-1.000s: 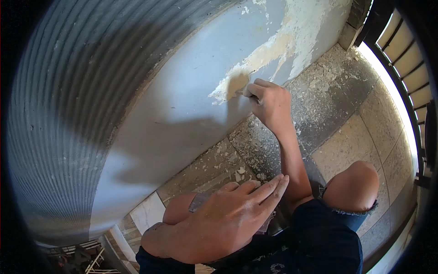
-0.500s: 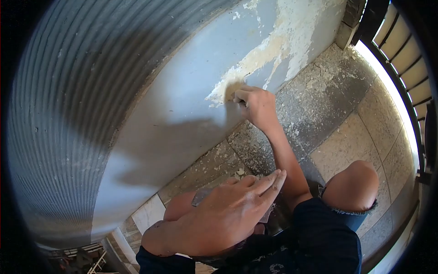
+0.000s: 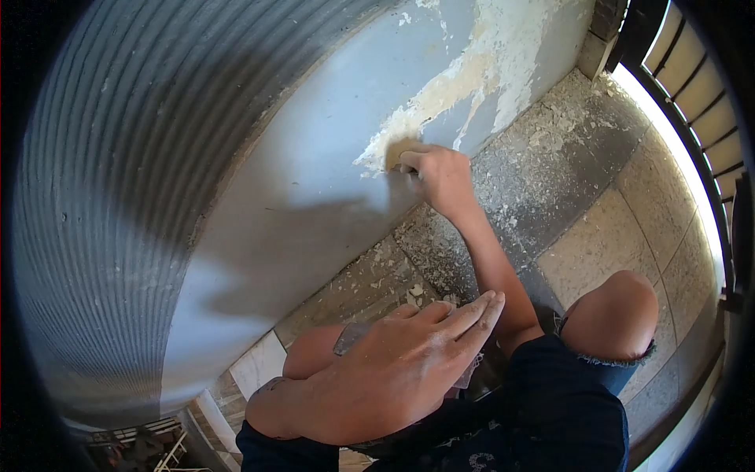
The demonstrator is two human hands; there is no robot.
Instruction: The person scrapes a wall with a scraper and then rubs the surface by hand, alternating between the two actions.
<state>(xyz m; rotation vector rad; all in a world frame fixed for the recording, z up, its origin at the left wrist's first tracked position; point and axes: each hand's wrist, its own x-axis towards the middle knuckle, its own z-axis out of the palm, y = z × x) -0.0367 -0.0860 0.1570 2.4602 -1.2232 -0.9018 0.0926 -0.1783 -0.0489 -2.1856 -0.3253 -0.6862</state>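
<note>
My right hand [image 3: 444, 179] is closed at the wall, its fingers pinched round something small that I cannot make out. It touches the lower end of a patch of peeled paint [image 3: 448, 90] on the pale blue wall [image 3: 314, 149]. Nearer to me, my left hand [image 3: 409, 366] is held out over my lap, palm down, with its fingers stretched out and dusty. Partly hidden beneath the left hand is a clear, plastic-like piece [image 3: 351, 338].
Paint flakes [image 3: 550, 141] litter the dark floor strip along the wall. Grey ribbed surface [image 3: 141, 173] covers the left side. A barred gate [image 3: 700, 102] stands at the right beyond beige tiles [image 3: 602, 244]. My bare knee [image 3: 613, 315] is at the right.
My right hand has shifted very slightly left along the peeled patch. My left hand has moved a little to the right, its fingers still stretched out.
</note>
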